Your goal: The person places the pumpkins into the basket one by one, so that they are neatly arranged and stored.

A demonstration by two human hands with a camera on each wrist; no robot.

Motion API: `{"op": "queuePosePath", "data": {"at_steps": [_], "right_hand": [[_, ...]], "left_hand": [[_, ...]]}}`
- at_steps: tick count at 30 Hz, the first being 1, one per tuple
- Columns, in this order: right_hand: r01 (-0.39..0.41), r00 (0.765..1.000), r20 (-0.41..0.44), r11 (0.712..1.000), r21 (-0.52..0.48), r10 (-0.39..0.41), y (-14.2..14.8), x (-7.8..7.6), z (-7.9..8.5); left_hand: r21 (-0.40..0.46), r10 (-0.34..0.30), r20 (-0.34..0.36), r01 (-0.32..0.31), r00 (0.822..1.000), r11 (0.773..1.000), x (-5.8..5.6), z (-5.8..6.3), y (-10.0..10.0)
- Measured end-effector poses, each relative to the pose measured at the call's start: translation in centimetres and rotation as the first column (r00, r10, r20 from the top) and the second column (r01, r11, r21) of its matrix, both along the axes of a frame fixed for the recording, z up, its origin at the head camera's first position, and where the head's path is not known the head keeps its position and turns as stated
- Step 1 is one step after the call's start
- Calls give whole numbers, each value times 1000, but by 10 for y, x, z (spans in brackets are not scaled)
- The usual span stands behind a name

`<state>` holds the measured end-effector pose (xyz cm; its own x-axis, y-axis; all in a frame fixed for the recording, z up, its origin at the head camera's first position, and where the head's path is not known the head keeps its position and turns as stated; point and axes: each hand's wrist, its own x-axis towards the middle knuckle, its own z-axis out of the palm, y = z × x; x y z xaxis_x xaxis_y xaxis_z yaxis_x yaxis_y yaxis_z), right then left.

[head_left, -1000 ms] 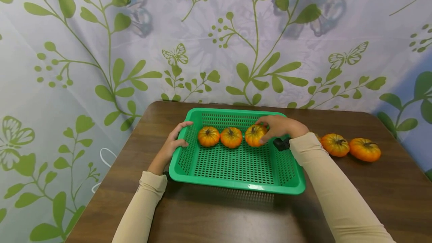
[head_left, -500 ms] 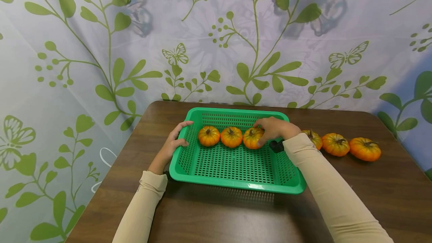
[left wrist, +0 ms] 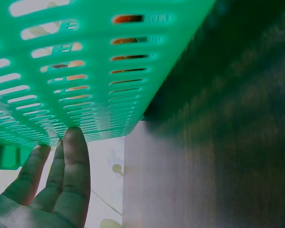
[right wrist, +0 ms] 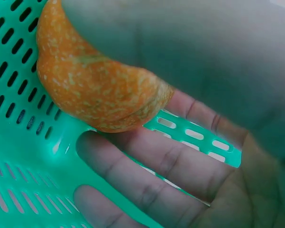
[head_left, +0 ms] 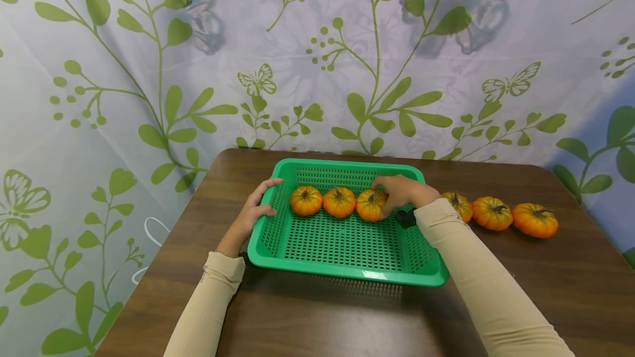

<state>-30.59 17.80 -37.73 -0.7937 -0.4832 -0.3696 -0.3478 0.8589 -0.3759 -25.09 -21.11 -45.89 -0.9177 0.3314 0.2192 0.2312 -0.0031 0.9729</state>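
A green plastic basket (head_left: pixel 342 274) with slotted walls stands on the table. My left hand (head_left: pixel 250 216) holds its left rim; in the left wrist view the fingers (left wrist: pixel 76 166) reach up against the outer wall. Inside, a small orange pumpkin (head_left: pixel 306 201) lies by the left wall, with a second pumpkin (head_left: pixel 339 203) beside it. My right hand (head_left: pixel 404 191) reaches in over the right side and grips a third pumpkin (head_left: pixel 369 206), at the right end of this row. The right wrist view shows that pumpkin (right wrist: pixel 95 90) between thumb and fingers, partly hidden by the thumb.
To the right of the basket, three more pumpkins lie in a row on the brown table (head_left: pixel 307 324): a near one (head_left: pixel 458 206) partly behind the right sleeve, a middle one (head_left: pixel 492 214) and an outer one (head_left: pixel 536 220). A leaf-patterned curtain (head_left: pixel 297 98) hangs behind.
My right hand has moved slightly left with its pumpkin, which now sits close against the middle one. The nearest table pumpkin shows more behind the sleeve. My left hand stays put.
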Motion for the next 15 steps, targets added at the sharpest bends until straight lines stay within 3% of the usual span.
{"op": "queuePosePath", "data": {"at_steps": [15], "right_hand": [[32, 999, -14, 999, 8, -32, -3, 2, 2]], "left_hand": [[-6, -6, -8, 6, 1000, 1000, 1, -1, -1]]}}
